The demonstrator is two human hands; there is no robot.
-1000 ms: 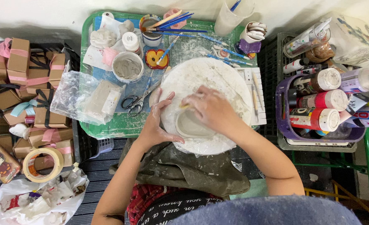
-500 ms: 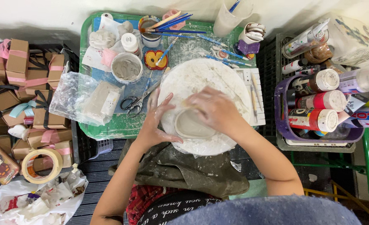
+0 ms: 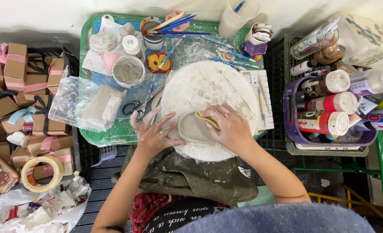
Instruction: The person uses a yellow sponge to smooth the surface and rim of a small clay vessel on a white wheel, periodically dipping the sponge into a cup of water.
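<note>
Clay dish (image 3: pixel 194 128) sits on round white board (image 3: pixel 208 92). Your left hand (image 3: pixel 152 133), fingers spread, steadies its rim; your right hand (image 3: pixel 230 127) presses a yellow sponge (image 3: pixel 208 121) inside.

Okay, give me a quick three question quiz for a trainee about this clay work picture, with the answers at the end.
1. True or false: the right hand presses a yellow sponge into the small clay dish.
2. What does the clay dish rest on?
A. a wire rack
B. the round white board
C. a folded towel
3. Fill in: the scissors lie on the green tray, to the ___ of the round board as the picture shows it.

Key
1. True. The left hand steadies the dish's other side with spread fingers.
2. B
3. left
</note>
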